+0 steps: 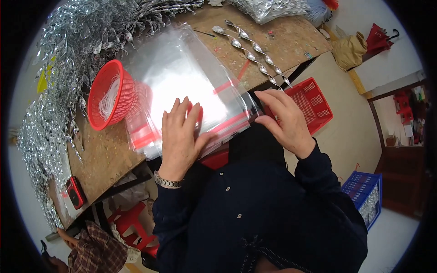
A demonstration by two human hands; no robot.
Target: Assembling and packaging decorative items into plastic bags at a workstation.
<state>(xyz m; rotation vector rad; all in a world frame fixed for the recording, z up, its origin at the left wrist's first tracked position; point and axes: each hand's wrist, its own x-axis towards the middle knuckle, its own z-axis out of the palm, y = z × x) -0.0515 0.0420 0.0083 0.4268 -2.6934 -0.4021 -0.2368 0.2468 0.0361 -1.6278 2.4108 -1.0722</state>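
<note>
Rests left hand (179,136), splayed, on clear plastic bags (175,68), upper centre of frame. Holds right hand (287,123) unclenched by their right edge.

A workshop, by all signs: a stained table (107,152), silver tinsel (91,36) heaped at ten o'clock, stacked bags (182,75) at eleven, a red crate (320,103) at half past two, a blue crate (357,185) at four, another person (98,250) at half past seven
</note>
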